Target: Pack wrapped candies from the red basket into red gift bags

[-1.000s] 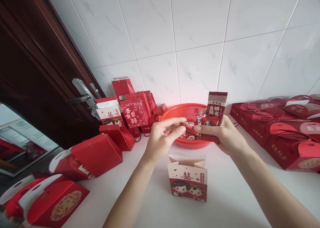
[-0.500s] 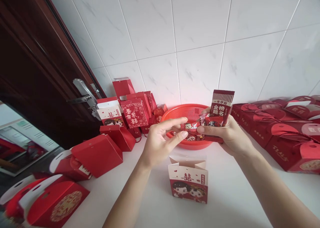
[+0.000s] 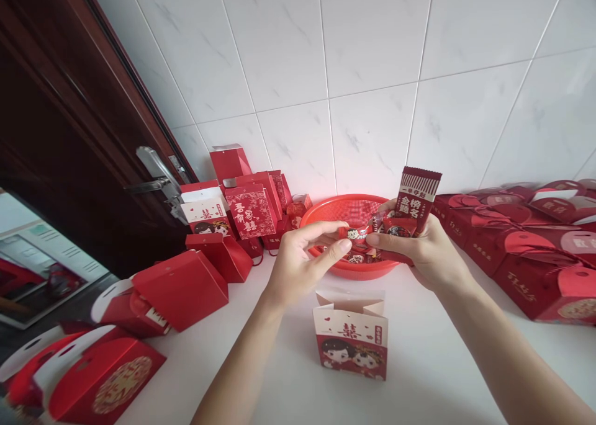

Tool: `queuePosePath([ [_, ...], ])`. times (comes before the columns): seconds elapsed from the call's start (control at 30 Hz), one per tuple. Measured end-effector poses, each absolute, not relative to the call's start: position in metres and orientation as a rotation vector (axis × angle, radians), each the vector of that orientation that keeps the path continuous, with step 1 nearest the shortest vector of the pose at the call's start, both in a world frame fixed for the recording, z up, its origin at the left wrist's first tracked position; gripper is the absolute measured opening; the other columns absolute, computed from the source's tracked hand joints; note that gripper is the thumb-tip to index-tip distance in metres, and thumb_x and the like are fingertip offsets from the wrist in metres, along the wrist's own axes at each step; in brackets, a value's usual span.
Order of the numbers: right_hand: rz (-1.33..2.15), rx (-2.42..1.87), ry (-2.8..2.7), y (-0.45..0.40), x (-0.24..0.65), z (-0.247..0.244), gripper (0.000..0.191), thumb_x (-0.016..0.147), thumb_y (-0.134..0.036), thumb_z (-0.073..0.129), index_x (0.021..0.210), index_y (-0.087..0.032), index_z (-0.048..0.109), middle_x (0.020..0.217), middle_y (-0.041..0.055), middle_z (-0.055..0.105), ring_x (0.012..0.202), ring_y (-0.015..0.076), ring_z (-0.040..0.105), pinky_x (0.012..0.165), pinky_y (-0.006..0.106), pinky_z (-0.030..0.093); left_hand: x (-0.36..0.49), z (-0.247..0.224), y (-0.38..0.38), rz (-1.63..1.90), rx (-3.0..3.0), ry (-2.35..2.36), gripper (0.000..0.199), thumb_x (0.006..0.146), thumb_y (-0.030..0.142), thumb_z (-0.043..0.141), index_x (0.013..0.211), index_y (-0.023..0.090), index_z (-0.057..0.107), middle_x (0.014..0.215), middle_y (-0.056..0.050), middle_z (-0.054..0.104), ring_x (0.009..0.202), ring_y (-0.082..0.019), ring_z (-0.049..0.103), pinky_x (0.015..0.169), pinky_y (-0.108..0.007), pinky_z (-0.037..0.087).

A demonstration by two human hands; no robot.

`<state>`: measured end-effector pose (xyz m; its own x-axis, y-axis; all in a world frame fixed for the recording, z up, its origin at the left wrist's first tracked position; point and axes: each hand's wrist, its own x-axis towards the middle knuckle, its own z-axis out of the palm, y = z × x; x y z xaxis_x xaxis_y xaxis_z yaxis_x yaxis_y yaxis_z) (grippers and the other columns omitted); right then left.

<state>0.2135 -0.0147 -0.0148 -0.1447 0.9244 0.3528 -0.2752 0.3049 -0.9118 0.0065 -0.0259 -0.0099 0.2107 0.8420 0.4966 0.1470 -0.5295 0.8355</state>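
My left hand (image 3: 302, 260) has its thumb and forefinger closed on the left end of a small red wrapped candy (image 3: 357, 233) with a cartoon face on it. My right hand (image 3: 426, 251) grips a bunch of wrapped sweets, its thumb lying near the candy's right end. From that bunch a tall dark-red snack packet (image 3: 416, 198) with white lettering sticks up, with a round-printed red candy (image 3: 398, 228) in front of it. Both hands are over a red plastic basket (image 3: 321, 211) with more wrapped sweets (image 3: 361, 257) inside. Nearer me, an open-topped paper gift box (image 3: 351, 347) with a cartoon couple stands upright.
Several red gift boxes (image 3: 181, 288) crowd the left side of the white table (image 3: 261, 375). Rows of larger ribboned red boxes (image 3: 526, 270) line the right. Behind is a tiled wall (image 3: 372, 127); a dark door with a metal handle (image 3: 158, 174) stands at the left.
The snack packet in my right hand has tilted and shifted slightly right. My left fingers have come together on the small red candy. The boxes and basket stay put.
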Motion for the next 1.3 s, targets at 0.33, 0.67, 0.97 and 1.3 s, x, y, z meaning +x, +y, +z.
queuePosePath([
  [0.33, 1.218, -0.721, -1.286, -0.013, 0.214, -0.014, 0.039, 0.059, -0.024, 0.095, 0.086, -0.021, 0.067, 0.077, 0.0005, 0.073, 0.064, 0.019, 0.069, 0.062, 0.032, 0.058, 0.006, -0.014, -0.018, 1.36, 1.845, 0.9, 0.019, 0.093, 0.03, 0.069, 0.105, 0.018, 0.077, 0.067, 0.001, 0.071, 0.061, -0.012, 0.068, 0.062, -0.022, 0.058],
  [0.67, 1.373, -0.741, -1.048, -0.009, 0.207, -0.016, 0.037, 0.058, -0.032, 0.096, 0.085, -0.02, 0.074, 0.082, 0.0018, 0.074, 0.069, 0.0162, 0.071, 0.066, 0.027, 0.062, 0.006, -0.02, -0.013, 1.578, 1.973, 0.93, 0.02, 0.093, 0.028, 0.066, 0.104, 0.019, 0.08, 0.107, -0.007, 0.08, 0.102, -0.022, 0.075, 0.09, -0.03, 0.062],
  [0.97, 1.342, -0.722, -1.103, -0.007, 0.205, -0.021, 0.045, 0.052, -0.026, 0.098, 0.084, -0.02, 0.067, 0.073, -0.0001, 0.071, 0.064, 0.0175, 0.069, 0.061, 0.03, 0.061, 0.008, -0.02, -0.01, 1.516, 2.135, 0.961, 0.016, 0.086, 0.023, 0.075, 0.101, 0.019, 0.08, 0.101, -0.005, 0.081, 0.091, -0.019, 0.076, 0.085, -0.027, 0.062],
  [1.3, 1.079, -0.732, -1.439, -0.012, 0.229, -0.006, 0.035, 0.061, -0.03, 0.093, 0.081, -0.021, 0.066, 0.07, -0.0009, 0.067, 0.059, 0.0156, 0.063, 0.054, 0.028, 0.053, -0.037, 0.015, -0.029, 0.572, 2.426, 0.798, 0.011, 0.087, 0.023, 0.071, 0.09, 0.023, 0.081, 0.124, -0.008, 0.071, 0.116, -0.025, 0.067, 0.102, -0.036, 0.052],
])
